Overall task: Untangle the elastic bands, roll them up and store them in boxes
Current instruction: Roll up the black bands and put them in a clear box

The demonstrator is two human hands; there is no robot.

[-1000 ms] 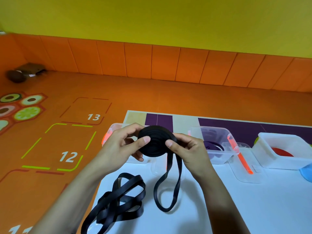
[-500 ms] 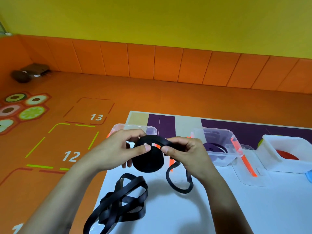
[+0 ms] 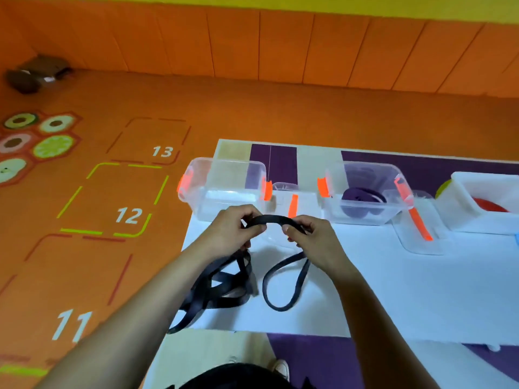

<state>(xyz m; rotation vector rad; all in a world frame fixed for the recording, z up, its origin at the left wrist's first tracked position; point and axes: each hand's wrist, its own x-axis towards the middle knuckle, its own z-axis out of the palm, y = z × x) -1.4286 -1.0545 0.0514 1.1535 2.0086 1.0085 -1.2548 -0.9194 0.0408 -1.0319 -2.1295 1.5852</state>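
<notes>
Both hands hold a black elastic band, rolled into a coil seen edge-on, above the white sheet. My left hand pinches its left side and my right hand pinches its right side. A loose loop of the band hangs from under my right hand onto the sheet. A tangled heap of black band lies below my left hand. Just beyond my hands stands an empty clear box with orange clips.
A second clear box to the right holds a purple roll. Two clear lids with orange strips lie by the boxes. A white box with something red stands far right. Orange floor lies left of the table edge.
The camera has tilted down. The coil has turned from face-on to edge-on and sits lower, closer to the sheet. Both hands stay on it.
</notes>
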